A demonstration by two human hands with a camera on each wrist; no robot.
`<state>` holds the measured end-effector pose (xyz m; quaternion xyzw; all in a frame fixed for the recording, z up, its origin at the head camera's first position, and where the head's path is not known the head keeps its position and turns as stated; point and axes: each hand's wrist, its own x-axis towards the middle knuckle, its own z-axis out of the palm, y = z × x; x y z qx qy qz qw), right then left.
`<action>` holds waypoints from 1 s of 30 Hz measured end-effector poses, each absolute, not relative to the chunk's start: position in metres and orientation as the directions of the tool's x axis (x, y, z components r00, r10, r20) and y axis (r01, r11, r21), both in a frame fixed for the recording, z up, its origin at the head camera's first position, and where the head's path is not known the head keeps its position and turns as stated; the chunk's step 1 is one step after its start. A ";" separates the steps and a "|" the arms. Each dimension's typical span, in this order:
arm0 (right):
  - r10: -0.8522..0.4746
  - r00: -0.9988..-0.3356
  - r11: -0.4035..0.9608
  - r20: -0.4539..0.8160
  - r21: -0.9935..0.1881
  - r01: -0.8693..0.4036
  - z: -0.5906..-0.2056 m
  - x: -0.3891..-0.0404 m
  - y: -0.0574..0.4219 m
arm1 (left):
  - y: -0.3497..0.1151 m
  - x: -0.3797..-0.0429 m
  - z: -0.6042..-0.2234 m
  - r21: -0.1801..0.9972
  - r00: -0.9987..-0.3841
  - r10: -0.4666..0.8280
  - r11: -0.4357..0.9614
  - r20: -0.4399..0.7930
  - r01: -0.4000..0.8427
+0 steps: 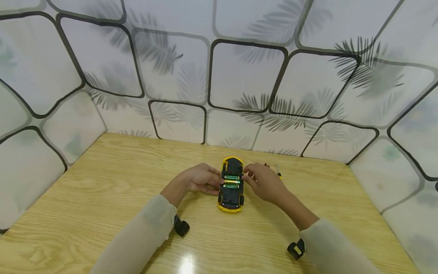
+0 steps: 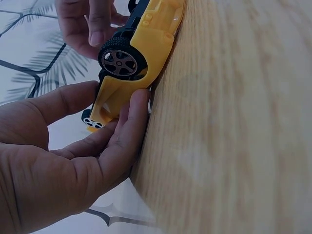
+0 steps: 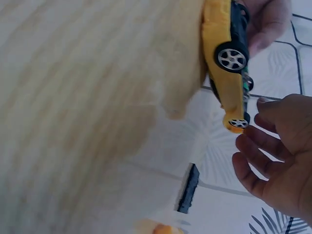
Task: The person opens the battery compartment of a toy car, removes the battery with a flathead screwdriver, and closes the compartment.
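A yellow toy car (image 1: 231, 199) lies upside down on the table, its black underside facing up. Three green batteries (image 1: 231, 186) sit side by side in the open bay at its middle. My left hand (image 1: 202, 178) holds the car by its left side, thumb at the underside's edge and fingers along the yellow body, as the left wrist view shows. On the other side is my right hand (image 1: 267, 182), its fingers loosely bent beside the car's edge near the batteries. In the right wrist view nothing shows between the right thumb and fingers; whether a fingertip touches the car I cannot tell.
Behind my right hand lie small items partly hidden by it, among them a thin rod with a black and yellow end (image 1: 279, 174). A flat black strip (image 3: 187, 188) shows in the right wrist view. Patterned walls (image 1: 239, 125) border the wooden table (image 1: 119, 182).
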<state>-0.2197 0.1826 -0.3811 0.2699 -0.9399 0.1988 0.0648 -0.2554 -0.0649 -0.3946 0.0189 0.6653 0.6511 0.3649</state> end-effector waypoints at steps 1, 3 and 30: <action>-0.479 -0.846 0.779 0.235 -0.330 -0.533 -0.383 -0.219 0.181 | -0.065 -0.255 -0.395 0.879 -0.733 0.499 0.150 -0.462 -0.452; -0.471 -0.848 0.783 0.244 -0.326 -0.529 -0.389 -0.218 0.178 | -0.065 -0.256 -0.395 0.878 -0.733 0.498 0.149 -0.464 -0.455; -0.521 -0.812 0.750 0.264 -0.313 -0.583 -0.390 -0.228 0.178 | -0.065 -0.255 -0.394 0.876 -0.727 0.505 0.143 -0.465 -0.461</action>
